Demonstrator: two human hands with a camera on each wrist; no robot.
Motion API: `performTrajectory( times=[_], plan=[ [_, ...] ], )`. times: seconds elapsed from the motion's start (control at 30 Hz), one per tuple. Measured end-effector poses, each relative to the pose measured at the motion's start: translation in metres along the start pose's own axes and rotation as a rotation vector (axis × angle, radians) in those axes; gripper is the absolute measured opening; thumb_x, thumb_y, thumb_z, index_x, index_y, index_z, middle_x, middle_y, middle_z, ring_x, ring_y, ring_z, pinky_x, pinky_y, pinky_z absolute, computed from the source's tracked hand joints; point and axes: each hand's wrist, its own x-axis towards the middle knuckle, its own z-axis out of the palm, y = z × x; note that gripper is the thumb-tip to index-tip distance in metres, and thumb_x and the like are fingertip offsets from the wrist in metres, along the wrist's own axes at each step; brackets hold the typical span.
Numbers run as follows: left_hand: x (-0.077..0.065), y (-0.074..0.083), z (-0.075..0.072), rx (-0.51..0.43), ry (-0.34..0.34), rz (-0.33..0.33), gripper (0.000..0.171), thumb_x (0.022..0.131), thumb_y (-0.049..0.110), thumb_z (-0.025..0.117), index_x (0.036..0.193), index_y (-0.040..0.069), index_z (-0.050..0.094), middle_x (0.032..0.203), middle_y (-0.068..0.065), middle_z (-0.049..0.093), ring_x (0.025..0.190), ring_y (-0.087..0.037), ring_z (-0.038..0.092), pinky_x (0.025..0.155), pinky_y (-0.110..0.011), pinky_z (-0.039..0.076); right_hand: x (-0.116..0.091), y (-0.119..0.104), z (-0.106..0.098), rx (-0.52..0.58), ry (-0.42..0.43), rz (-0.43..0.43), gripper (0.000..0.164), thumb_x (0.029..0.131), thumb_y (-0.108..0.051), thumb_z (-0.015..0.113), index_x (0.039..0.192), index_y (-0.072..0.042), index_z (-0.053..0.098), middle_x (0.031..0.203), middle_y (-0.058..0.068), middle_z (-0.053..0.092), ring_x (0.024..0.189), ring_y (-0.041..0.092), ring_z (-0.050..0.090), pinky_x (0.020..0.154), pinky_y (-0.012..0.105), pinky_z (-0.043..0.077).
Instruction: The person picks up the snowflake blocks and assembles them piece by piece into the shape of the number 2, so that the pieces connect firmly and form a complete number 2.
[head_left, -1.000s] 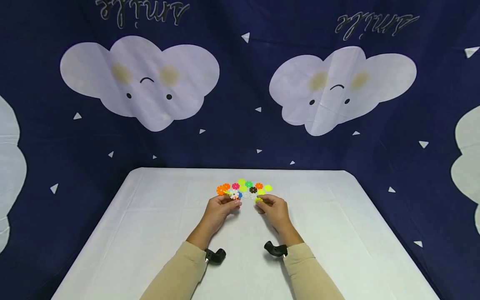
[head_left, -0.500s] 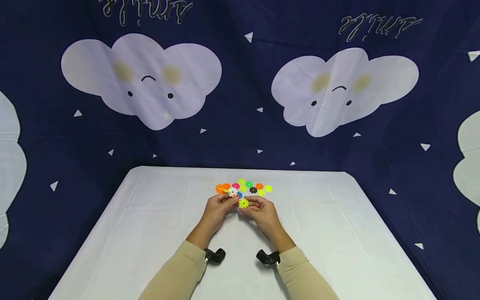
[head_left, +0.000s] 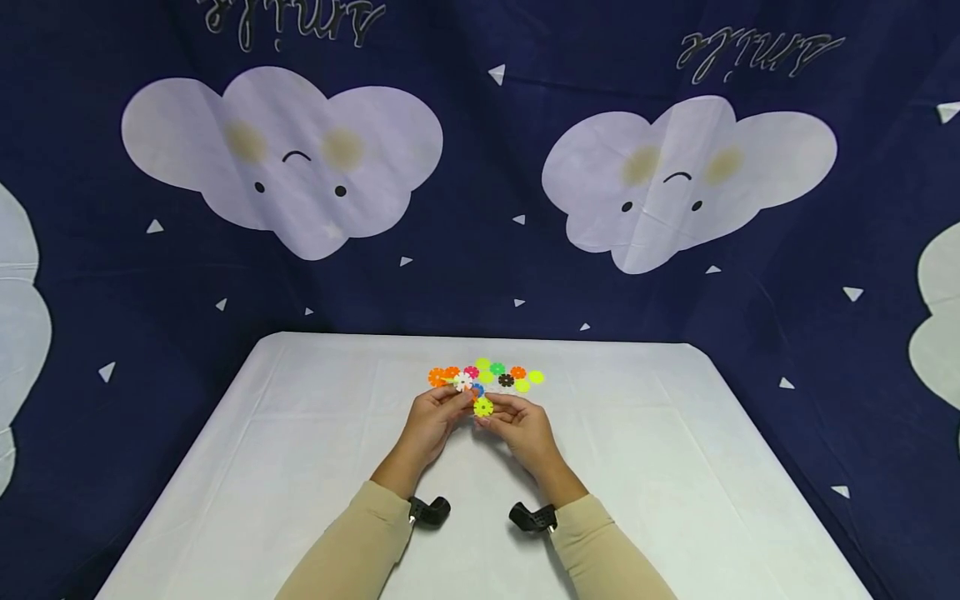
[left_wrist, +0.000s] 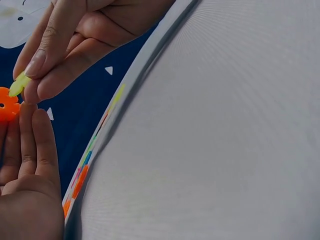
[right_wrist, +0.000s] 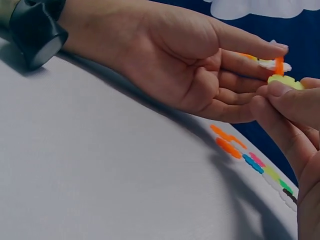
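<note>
We see the right hand [head_left: 527, 431] pinching a yellow disc [head_left: 483, 407] between thumb and fingertips, just beside the orange disc [left_wrist: 6, 106] the left hand [head_left: 431, 423] grips. A second ago, the yellow sat farther right. Both are thin, flower-shaped; more discs [head_left: 497, 368] lie on the far white cloth [head_left: 480, 525].

"What hangs behind the table [head_left: 637, 433]?"
"A navy cloth [head_left: 487, 167], printed with pale clouds [head_left: 292, 208], small white triangles [head_left: 497, 75] and upside-down 'smile' lettering [head_left: 757, 57]."
"And the table's top?"
"White, rounded at the far corners."
</note>
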Motion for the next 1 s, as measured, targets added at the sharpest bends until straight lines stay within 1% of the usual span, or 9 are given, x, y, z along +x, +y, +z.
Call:
performTrajectory(
  times=[0.1,0.2,0.4,0.5,0.6,0.77,0.83,0.9,1.0],
  plan=[
    [-0.001,0.001,0.001,0.000,-0.009,-0.004,0.014,0.099,-0.006,0.068,0.112,-0.012,0.070,0.102,-0.015,0.075,0.091,-0.020,0.073,0.086,-0.034,0.061,-0.001,0.000,0.002,-0.012,-0.002,-0.021,0.040,0.090,0.017,0.074,0.129,0.016,0.065,0.102,0.031,0.072,0.090,0.030,0.077,0.082,0.043,0.062],
    [-0.001,0.001,0.000,0.013,-0.026,0.002,0.020,0.100,-0.005,0.069,0.117,-0.015,0.068,0.106,-0.017,0.075,0.094,-0.021,0.073,0.087,-0.033,0.060,-0.002,0.000,0.005,-0.046,0.019,-0.056,0.037,0.091,0.016,0.073,0.128,0.015,0.066,0.101,0.030,0.073,0.089,0.033,0.076,0.080,0.044,0.062],
    [-0.001,0.001,-0.001,0.039,-0.042,0.002,0.024,0.101,-0.003,0.069,0.121,-0.016,0.067,0.113,-0.019,0.074,0.100,-0.021,0.073,0.089,-0.032,0.059,-0.004,-0.002,0.012,-0.165,0.075,-0.143,0.037,0.089,0.017,0.075,0.126,0.014,0.068,0.098,0.025,0.075,0.085,0.040,0.076,0.076,0.037,0.063],
    [0.000,0.001,0.001,0.056,-0.040,0.006,0.021,0.102,-0.003,0.068,0.119,-0.014,0.068,0.112,-0.018,0.075,0.099,-0.020,0.073,0.089,-0.031,0.059,-0.004,-0.001,0.015,-0.202,0.101,-0.195,0.037,0.087,0.021,0.074,0.123,0.016,0.068,0.096,0.026,0.075,0.082,0.045,0.075,0.074,0.035,0.063],
    [-0.001,0.000,0.003,0.058,-0.032,0.016,0.014,0.102,-0.004,0.067,0.114,-0.010,0.071,0.107,-0.015,0.075,0.095,-0.018,0.073,0.086,-0.029,0.060,-0.004,-0.003,0.019,-0.234,0.117,-0.270,0.037,0.083,0.027,0.072,0.120,0.021,0.066,0.094,0.030,0.073,0.077,0.049,0.073,0.071,0.035,0.063],
    [-0.001,-0.002,0.008,0.041,-0.029,0.039,0.007,0.101,-0.006,0.067,0.103,-0.003,0.073,0.095,-0.009,0.074,0.086,-0.015,0.071,0.081,-0.028,0.060,-0.004,-0.010,0.025,-0.281,0.151,-0.379,0.037,0.081,0.030,0.072,0.116,0.024,0.065,0.093,0.033,0.072,0.072,0.049,0.072,0.069,0.036,0.063],
    [-0.002,-0.003,0.010,0.044,-0.033,0.051,0.006,0.101,-0.005,0.068,0.103,-0.003,0.073,0.094,-0.009,0.073,0.085,-0.015,0.071,0.080,-0.028,0.060,-0.004,-0.009,0.024,-0.287,0.167,-0.390,0.037,0.081,0.029,0.073,0.117,0.023,0.067,0.095,0.032,0.072,0.072,0.048,0.072,0.068,0.034,0.063],
    [-0.003,-0.003,0.011,0.045,-0.031,0.064,0.006,0.100,-0.004,0.069,0.105,-0.005,0.073,0.096,-0.010,0.074,0.087,-0.016,0.071,0.081,-0.028,0.060,-0.003,-0.004,0.023,-0.273,0.176,-0.374,0.037,0.081,0.030,0.072,0.117,0.022,0.067,0.096,0.031,0.072,0.072,0.048,0.073,0.069,0.033,0.063],
    [-0.003,-0.004,0.011,0.051,-0.017,0.078,0.009,0.100,-0.002,0.071,0.108,-0.007,0.072,0.099,-0.011,0.074,0.089,-0.017,0.071,0.081,-0.028,0.060,-0.003,0.002,0.019,-0.240,0.175,-0.301,0.037,0.083,0.026,0.073,0.119,0.018,0.069,0.098,0.028,0.074,0.077,0.042,0.075,0.071,0.032,0.063]
  ],
)
